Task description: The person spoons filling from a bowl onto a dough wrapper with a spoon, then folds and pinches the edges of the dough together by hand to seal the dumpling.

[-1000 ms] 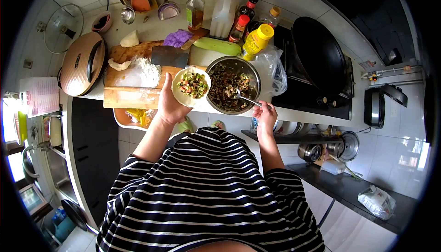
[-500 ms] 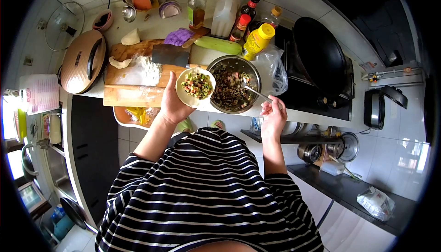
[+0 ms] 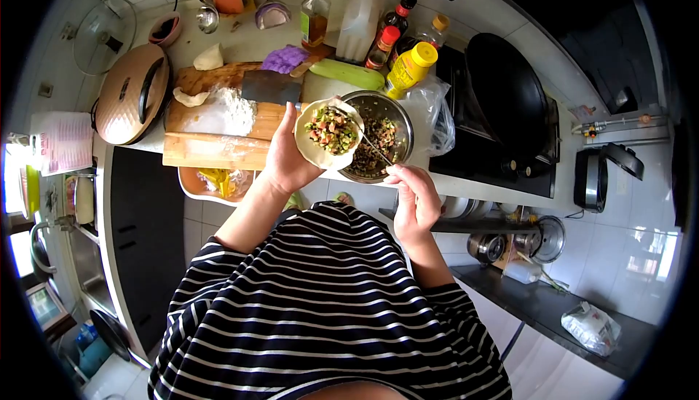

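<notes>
My left hand (image 3: 285, 165) holds a round dough wrapper (image 3: 310, 154) from below, with the thumb up at its left edge. A heap of diced filling (image 3: 331, 129) in green, pink and brown lies on the wrapper. My right hand (image 3: 416, 200) pinches the end of a metal spoon (image 3: 378, 154). The spoon slants up and left, its tip at the filling's right edge; the spoon's bowl is hard to make out. Behind the wrapper, a steel mixing bowl (image 3: 408, 127) holds more dark chopped filling (image 3: 378, 134). The wrapper hides the bowl's left part.
On the left, a wooden board (image 3: 211, 156) carries flour (image 3: 234, 112), dough pieces (image 3: 191, 99) and a cleaver (image 3: 269, 87). A lidded electric pan (image 3: 131, 101) stands beyond it. Behind the bowl are a pale green squash (image 3: 346, 74) and a yellow bottle (image 3: 411, 70). At right, a black wok (image 3: 506, 94) sits on the stove.
My left hand has shifted right with the wrapper, now partly over the bowl. My right hand has moved left, bringing the spoon from inside the bowl to the filling on the wrapper.
</notes>
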Available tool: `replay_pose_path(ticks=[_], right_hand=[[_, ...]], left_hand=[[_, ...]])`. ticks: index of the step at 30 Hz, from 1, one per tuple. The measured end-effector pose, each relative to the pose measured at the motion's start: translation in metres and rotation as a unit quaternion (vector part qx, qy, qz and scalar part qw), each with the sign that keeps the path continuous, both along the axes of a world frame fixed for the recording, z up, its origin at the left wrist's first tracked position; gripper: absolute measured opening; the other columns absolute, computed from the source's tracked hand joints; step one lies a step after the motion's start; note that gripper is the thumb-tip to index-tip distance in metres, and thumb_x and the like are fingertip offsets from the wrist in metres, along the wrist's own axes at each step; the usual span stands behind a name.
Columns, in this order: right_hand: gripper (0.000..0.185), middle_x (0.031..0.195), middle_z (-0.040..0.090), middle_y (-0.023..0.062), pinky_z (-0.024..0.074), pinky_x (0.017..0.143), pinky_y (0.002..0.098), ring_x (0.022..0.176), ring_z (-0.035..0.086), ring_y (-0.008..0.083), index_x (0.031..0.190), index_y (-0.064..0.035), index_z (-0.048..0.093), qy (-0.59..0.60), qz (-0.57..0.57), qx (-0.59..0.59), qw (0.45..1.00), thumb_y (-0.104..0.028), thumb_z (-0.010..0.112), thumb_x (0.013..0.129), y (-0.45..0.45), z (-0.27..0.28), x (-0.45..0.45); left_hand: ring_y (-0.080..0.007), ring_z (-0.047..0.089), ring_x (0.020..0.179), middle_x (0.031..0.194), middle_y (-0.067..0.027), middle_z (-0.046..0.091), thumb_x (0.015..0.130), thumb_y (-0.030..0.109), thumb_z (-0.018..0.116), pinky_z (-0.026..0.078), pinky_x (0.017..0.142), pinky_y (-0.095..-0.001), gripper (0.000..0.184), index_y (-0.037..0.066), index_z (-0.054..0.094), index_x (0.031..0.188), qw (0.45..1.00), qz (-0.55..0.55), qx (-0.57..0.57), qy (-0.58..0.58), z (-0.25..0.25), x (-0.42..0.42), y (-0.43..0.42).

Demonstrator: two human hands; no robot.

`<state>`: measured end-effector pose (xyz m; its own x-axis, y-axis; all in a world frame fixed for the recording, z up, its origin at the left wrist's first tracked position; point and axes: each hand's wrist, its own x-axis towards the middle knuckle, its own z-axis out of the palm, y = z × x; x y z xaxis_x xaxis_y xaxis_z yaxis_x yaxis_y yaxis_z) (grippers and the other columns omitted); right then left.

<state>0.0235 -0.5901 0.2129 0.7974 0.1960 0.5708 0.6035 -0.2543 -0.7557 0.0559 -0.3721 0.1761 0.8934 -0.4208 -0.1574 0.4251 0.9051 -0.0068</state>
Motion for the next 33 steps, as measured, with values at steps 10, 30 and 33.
replay_pose_path(ticks=[10, 30, 33], right_hand=[[0.021, 0.100, 0.067, 0.0183, 0.0536, 0.071, 0.0303, 0.078, 0.066, 0.0224, 0.111, 0.0044, 0.062, 0.006, -0.015, 0.038, 0.999, 0.005, 0.054, 0.092, -0.001, 0.006, 0.001], [0.019, 0.102, 0.067, 0.0187, 0.0545, 0.074, 0.0313, 0.084, 0.067, 0.0247, 0.106, 0.0038, 0.064, -0.052, 0.041, -0.087, 0.994, 0.006, 0.058, 0.088, -0.004, 0.012, 0.008], [0.028, 0.101, 0.068, 0.0177, 0.0547, 0.073, 0.0319, 0.087, 0.067, 0.0278, 0.109, 0.0015, 0.066, -0.051, 0.030, -0.062, 0.996, 0.008, 0.063, 0.082, -0.003, 0.014, 0.006]], left_hand=[[-0.0311, 0.042, 0.133, 0.144, -0.0132, 0.045, 0.096, 0.062, 0.031, 0.031, 0.112, -0.0505, 0.073, 0.008, 0.038, 0.144, 1.000, -0.004, 0.018, -0.010, 0.011, 0.006, -0.002], [-0.0322, 0.043, 0.132, 0.142, -0.0150, 0.046, 0.096, 0.064, 0.030, 0.032, 0.112, -0.0512, 0.073, 0.008, 0.040, 0.142, 1.000, -0.021, -0.010, -0.005, 0.010, 0.006, 0.001], [-0.0319, 0.044, 0.132, 0.142, -0.0145, 0.046, 0.096, 0.064, 0.030, 0.031, 0.112, -0.0509, 0.073, 0.008, 0.040, 0.142, 1.000, -0.019, 0.000, -0.007, 0.010, 0.006, 0.001]])
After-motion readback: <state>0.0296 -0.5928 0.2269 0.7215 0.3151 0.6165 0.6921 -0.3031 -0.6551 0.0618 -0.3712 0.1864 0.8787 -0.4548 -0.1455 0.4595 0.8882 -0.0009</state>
